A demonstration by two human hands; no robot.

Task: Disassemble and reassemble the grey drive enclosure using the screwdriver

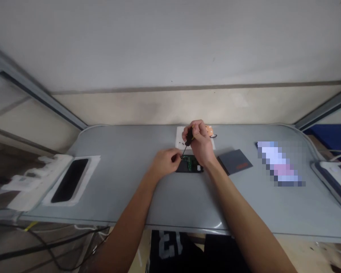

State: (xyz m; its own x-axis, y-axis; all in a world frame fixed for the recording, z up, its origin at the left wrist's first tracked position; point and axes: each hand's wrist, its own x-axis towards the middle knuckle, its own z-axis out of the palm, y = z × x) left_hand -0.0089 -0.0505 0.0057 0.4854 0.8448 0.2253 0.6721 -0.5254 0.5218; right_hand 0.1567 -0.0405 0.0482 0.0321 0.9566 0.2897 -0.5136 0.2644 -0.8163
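My right hand (pixel 200 140) is wrapped round a screwdriver (pixel 188 138) with a dark handle, its thin shaft slanting down to the left. The tip meets the upper left part of an opened black device (pixel 197 168) with a green circuit board (pixel 190 162). At the device's left edge, my left hand (pixel 167 162) has its fingers pinched together beside the screwdriver tip; what they hold, if anything, is hidden. Behind the device lies a white sheet (pixel 179 132) with several tiny dark bits like screws. A dark flat cover (pixel 235 161) with reddish print rests to the right.
An orange object (pixel 209 131) with a dark loop sits behind my right hand. A black phone (pixel 70 180) lies on a white box at left, beside a white power strip (pixel 39 185). A pixelated screen (pixel 280 163) and another power strip (pixel 333 182) are at right.
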